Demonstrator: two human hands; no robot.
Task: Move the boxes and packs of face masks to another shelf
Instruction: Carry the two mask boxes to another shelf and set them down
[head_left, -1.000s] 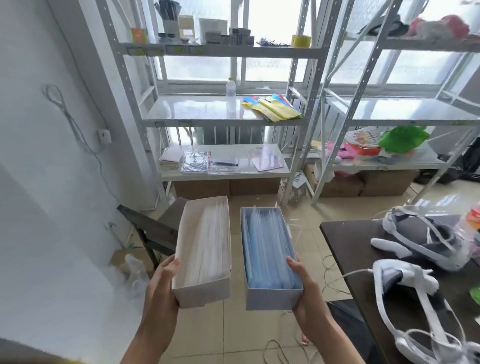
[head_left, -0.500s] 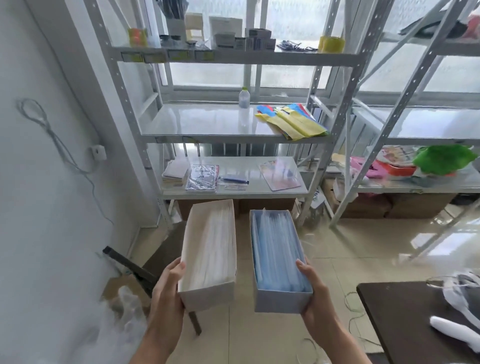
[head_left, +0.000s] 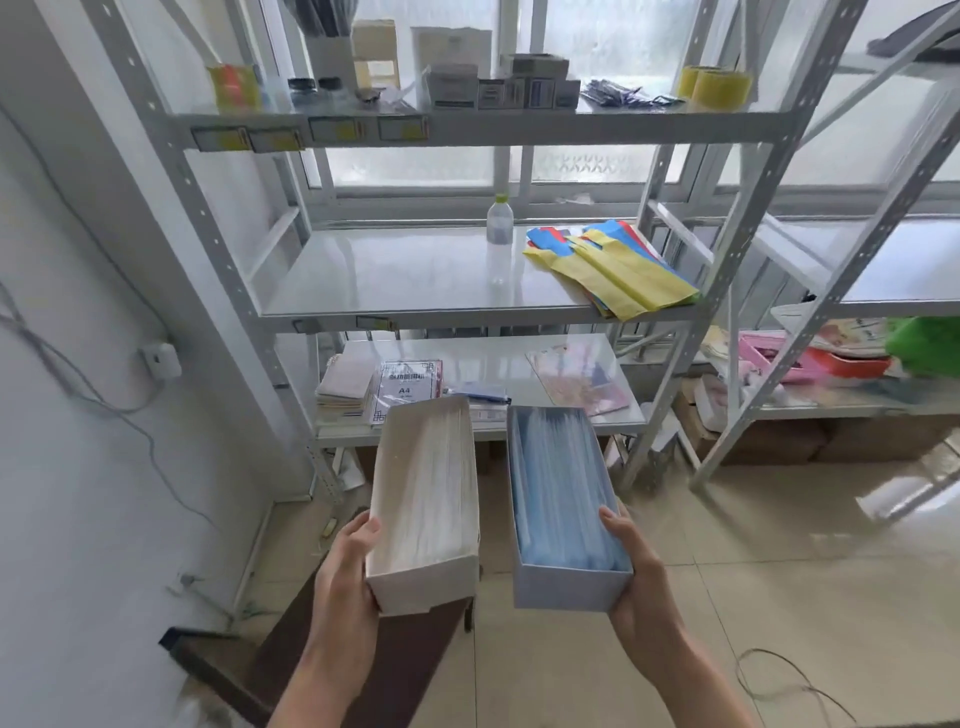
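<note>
The fingers of the left hand (head_left: 347, 566) are hidden beneath the white box of masks (head_left: 426, 509); only the thumb shows at its side. The right hand (head_left: 636, 566) likewise hides its fingers under the blue box of masks (head_left: 563, 506). Both forearms are cut off by the bottom edge. Small boxes (head_left: 524, 85) on the top shelf carry print too small to read, and the label tags (head_left: 311, 132) on that shelf's front edge are blurred. A green object (head_left: 924, 345) and a dark object (head_left: 919, 36) are cut off by the right edge. The two boxes hide part of the lowest shelf's front edge.
</note>
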